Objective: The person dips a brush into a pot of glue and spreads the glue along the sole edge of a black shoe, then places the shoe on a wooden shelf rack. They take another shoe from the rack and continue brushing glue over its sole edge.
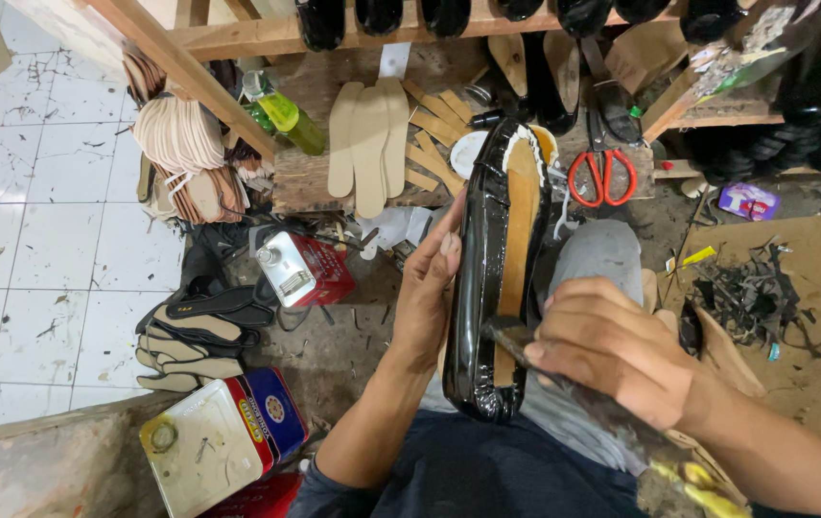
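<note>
- A flat rectangular metal tin (201, 451) lies on the floor, far left.
- The left hand (427, 288) grips the side of a glossy black shoe upper on its tan wooden last (499, 278), sole up over the lap.
- The right hand (612, 345) is clenched around a dark metal tool (511, 338) touching the heel.
- Red-handled scissors (600, 173) lie beyond.

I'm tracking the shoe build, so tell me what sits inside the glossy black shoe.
Inside the black shoe lies a tan insole, bare along its length. The right hand and its tool cover the heel end, so nothing there shows.
</note>
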